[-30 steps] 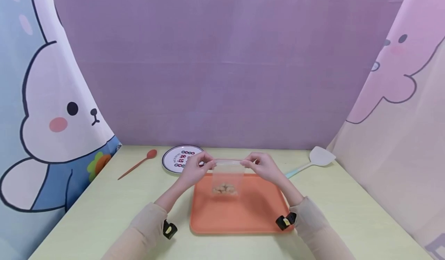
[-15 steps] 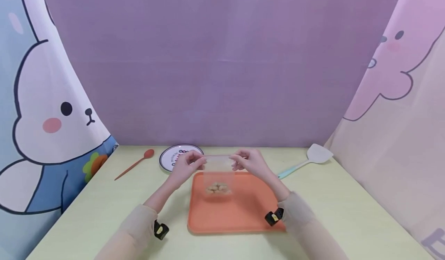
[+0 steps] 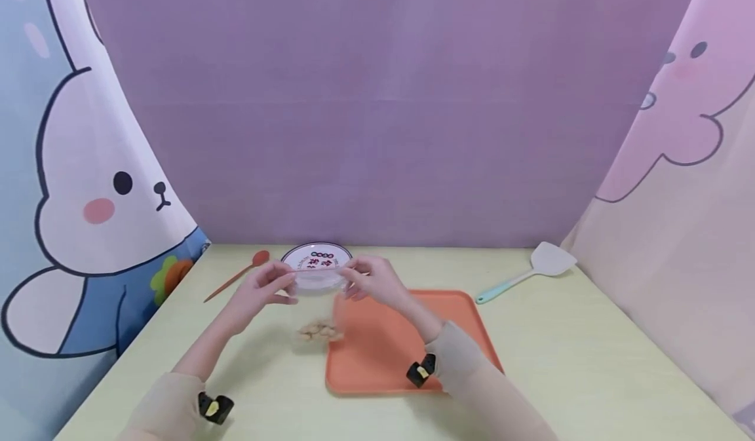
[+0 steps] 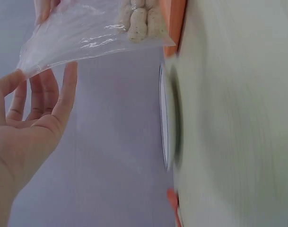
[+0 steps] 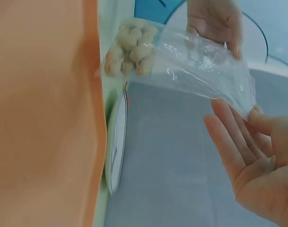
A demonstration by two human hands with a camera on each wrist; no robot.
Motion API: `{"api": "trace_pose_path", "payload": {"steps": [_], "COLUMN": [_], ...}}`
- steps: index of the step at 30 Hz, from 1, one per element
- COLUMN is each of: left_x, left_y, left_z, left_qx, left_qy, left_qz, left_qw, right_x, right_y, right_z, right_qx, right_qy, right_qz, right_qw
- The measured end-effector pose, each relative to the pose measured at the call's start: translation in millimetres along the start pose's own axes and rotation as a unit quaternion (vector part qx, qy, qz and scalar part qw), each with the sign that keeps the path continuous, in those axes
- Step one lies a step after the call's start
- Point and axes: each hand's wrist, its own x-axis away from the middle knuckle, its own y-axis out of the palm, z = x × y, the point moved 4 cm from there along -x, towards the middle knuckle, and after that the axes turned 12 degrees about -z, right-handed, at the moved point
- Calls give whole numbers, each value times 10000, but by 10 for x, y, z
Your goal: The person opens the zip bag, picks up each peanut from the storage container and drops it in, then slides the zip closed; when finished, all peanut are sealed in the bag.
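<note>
A clear zip bag point(image 5: 181, 64) hangs between my two hands with several peanuts in their shells point(image 5: 132, 45) gathered at its bottom. My left hand point(image 3: 262, 290) pinches one top corner between thumb and finger. At the other top corner my right hand point(image 3: 374, 280) pinches the bag the same way. The remaining fingers of both hands are spread out. In the head view the bag's lower part overlaps the left edge of the orange tray point(image 3: 413, 362), and its top edge is pulled taut in front of the plate.
A round plate point(image 3: 303, 255) with printed lettering and a dark rim lies behind the hands. To its left lies a red spoon point(image 3: 236, 276). A spatula with a pale blade point(image 3: 550, 259) and a mint handle lies at the back right. A purple curtain point(image 3: 377, 113) closes off the back.
Both hands have moved left with the bag of peanuts, from over the tray to its left edge. Tray, plate, spoon and spatula stay where they were.
</note>
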Motion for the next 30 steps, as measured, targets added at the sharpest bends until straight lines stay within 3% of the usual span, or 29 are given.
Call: {"api": "trace_pose_path", "payload": {"steps": [8,15,21,30], "left_x": [237,314,194,-82], "left_y": [-258,-328,-360,-368], "left_z": [-16,-134,-398,-614], "left_qx": [-202,-192,-184,-979], "left_qy": [-739,-1201,-1398,-1688], "left_qz": [-183,-201,-12,303], "left_qw": [9969,9924,9900,9803], "right_x": [-284,-368,-318,-75], "right_y": [283,406,292,-204], "right_z": [217,320,467,530], "right_qx": [-628,-454,30,483], "right_qy": [285,468,436,446], "right_qz": [-293,-396,-284,236], "right_qw": [9972,9971,9986,9976]}}
